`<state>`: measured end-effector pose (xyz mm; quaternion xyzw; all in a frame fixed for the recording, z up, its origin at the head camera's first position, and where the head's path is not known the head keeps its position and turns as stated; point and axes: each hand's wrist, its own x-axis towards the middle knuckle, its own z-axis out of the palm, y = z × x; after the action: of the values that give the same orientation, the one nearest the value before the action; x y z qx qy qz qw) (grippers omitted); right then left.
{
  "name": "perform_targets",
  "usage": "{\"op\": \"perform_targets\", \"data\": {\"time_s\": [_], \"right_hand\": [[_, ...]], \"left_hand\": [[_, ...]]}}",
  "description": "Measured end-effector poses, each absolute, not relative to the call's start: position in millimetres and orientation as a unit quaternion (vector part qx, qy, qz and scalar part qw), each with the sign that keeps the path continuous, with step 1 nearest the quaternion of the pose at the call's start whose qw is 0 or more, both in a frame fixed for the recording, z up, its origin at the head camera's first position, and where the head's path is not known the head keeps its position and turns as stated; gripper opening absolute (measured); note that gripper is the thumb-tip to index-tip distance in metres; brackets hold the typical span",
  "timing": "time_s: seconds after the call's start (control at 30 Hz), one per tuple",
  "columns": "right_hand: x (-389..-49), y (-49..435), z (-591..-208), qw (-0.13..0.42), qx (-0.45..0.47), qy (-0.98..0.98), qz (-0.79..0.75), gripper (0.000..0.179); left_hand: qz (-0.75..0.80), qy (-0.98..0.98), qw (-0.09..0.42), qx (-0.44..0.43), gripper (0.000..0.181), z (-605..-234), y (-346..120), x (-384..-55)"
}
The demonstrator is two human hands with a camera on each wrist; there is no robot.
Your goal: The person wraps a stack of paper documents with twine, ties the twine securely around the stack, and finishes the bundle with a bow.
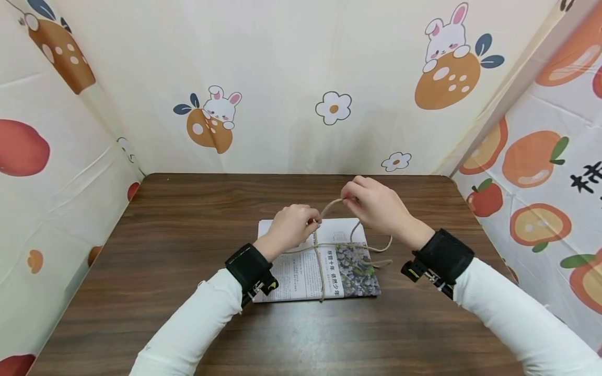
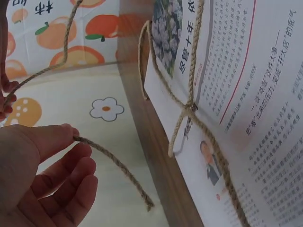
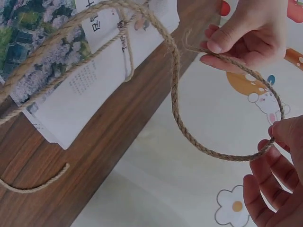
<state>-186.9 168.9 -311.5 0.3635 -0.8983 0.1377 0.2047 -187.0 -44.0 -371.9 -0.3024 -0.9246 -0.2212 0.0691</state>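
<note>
A folded newspaper stack (image 1: 293,279) lies on the table with brown twine (image 3: 175,90) crossing it both ways. My left hand (image 1: 292,225), above the stack's far part, pinches the twine between thumb and forefinger; a short tail hangs past the fingertips in the left wrist view. To its right and a little higher, my right hand (image 1: 373,204) pinches the same twine between thumb and fingers. Between the hands the twine bows in a raised curve, which then runs back down toward the stack in the right wrist view. The strands cross near the printed photo (image 1: 358,271).
The brown wooden table (image 1: 188,235) reaches back to a cream curtain (image 1: 282,68) with rabbit and flower prints. A fruit-print curtain (image 1: 541,235) hangs along the right side. Loose twine loops lie over the stack's right edge onto the table. Each wrist wears a black strap with a camera.
</note>
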Motion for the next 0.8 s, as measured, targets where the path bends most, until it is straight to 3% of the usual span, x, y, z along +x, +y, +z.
{"op": "perform_targets", "data": {"time_s": [0.57,0.8], "right_hand": [[-183.4,162.6,-330.1,0.217,0.335,-0.907,0.138,0.011],[-162.8,157.9,-351.6,0.183,0.346,-0.906,0.163,0.010]], "left_hand": [[-0.313,-0.935,0.025,-0.166,0.011,-360.2,-53.6,-205.1],[-0.344,-0.931,0.035,-0.115,0.012,-356.6,-63.0,-215.4]]}}
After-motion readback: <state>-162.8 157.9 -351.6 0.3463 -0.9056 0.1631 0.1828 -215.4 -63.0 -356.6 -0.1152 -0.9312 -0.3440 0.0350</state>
